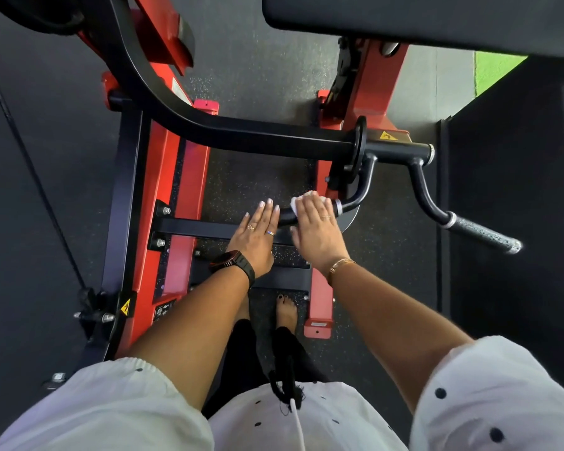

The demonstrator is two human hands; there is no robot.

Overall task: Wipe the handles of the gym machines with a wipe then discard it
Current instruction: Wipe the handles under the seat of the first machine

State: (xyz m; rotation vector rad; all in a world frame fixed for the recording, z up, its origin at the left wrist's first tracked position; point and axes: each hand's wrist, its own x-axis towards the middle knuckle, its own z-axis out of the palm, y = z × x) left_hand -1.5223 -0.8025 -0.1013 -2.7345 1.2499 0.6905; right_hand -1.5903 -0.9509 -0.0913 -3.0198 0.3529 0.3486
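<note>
A red and black gym machine point(163, 177) stands below me. Two black handles branch off its horizontal bar point(274, 138). My right hand point(316, 226) presses a white wipe point(302, 199) around the nearer handle point(352, 198), and only the wipe's edges show past the fingers. My left hand point(258, 236) lies flat with its fingers together, resting at the free end of that same handle and holding nothing. The second handle point(482, 231), with a textured grip, sticks out to the right, untouched.
A black padded seat point(420, 14) hangs at the top right. The machine's red frame rails point(321, 297) and black crossbars flank my bare feet point(285, 312) on the dark speckled rubber floor. A black cable point(30, 164) runs down the left.
</note>
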